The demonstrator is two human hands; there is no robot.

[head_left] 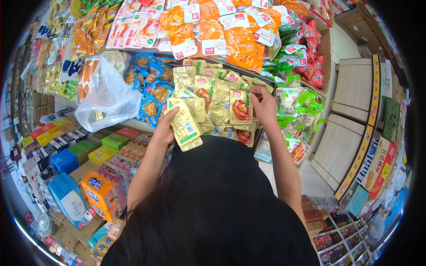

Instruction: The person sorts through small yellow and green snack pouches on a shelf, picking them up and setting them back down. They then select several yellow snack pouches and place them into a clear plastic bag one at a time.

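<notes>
Wood-toned shelving [353, 86] along right side, yellow printed strip [356, 164] along its edge. Pale tiled floor [344, 42] visible between shelving and bench [326, 66]. Darker display racks [341, 230] at lower right. Round fan [45, 224] at lower left. Bright light strips [33, 250] near both lower corners.

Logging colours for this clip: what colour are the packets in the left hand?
Pale gold, with some green print; the head view shows the packets best.
</notes>
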